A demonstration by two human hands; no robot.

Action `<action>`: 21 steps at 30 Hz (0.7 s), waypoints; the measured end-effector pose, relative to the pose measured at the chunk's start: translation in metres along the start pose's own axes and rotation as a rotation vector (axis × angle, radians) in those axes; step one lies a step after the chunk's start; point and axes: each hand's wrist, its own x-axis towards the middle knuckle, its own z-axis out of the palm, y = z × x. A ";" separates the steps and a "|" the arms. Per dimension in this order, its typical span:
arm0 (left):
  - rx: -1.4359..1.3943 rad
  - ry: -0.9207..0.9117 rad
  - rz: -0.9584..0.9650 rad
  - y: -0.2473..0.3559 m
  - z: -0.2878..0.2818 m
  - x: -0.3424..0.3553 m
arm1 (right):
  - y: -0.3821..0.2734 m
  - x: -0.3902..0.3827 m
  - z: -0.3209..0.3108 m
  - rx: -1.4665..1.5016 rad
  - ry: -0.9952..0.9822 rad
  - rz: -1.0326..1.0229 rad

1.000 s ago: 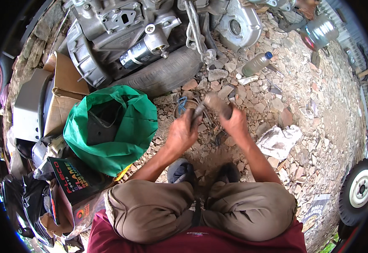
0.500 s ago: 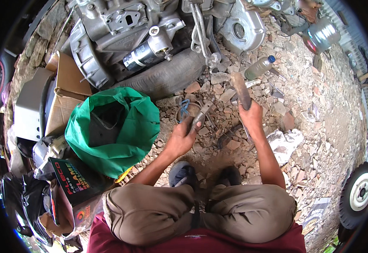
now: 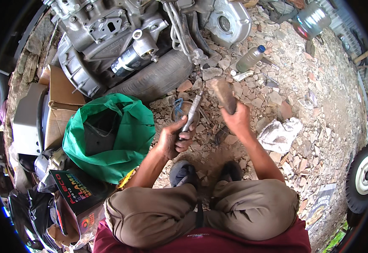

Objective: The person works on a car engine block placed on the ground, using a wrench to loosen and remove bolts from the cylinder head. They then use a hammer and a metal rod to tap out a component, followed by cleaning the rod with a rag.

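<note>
My left hand (image 3: 176,137) is closed around a slim grey metal tool (image 3: 193,109), which tilts up and to the right and ends in a dark narrow tip. Its exact kind is unclear. A few inches to the right, my right hand (image 3: 238,118) grips a worn, brown, thick wooden-looking piece (image 3: 223,96), pale at its far end. The two held things are apart. Beneath the left tool, on the rubble, lies a round shallow container (image 3: 187,110) with a blue cord (image 3: 178,106) at its edge.
A grey engine (image 3: 104,42) rests against a tyre (image 3: 154,80) at the back. To the left stand an open green bag (image 3: 137,147) and a cardboard box (image 3: 68,95). On the right lie a capped bottle (image 3: 248,60), a white cloth (image 3: 280,135) and a wheel (image 3: 363,177).
My left hand has turned the metal tool more upright and moved slightly left and down. My right hand has come left and down with the brown piece, nearer the left one. The view has shifted slightly.
</note>
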 end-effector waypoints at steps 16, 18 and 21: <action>0.177 0.102 -0.005 -0.038 -0.021 0.042 | 0.098 -0.068 0.029 -0.179 -0.382 0.032; 0.249 0.089 -0.058 -0.054 -0.017 0.053 | 0.109 -0.076 0.009 -0.166 -0.171 -0.144; 0.331 0.045 -0.099 -0.066 -0.011 0.065 | 0.139 -0.067 -0.043 -0.356 0.124 -0.147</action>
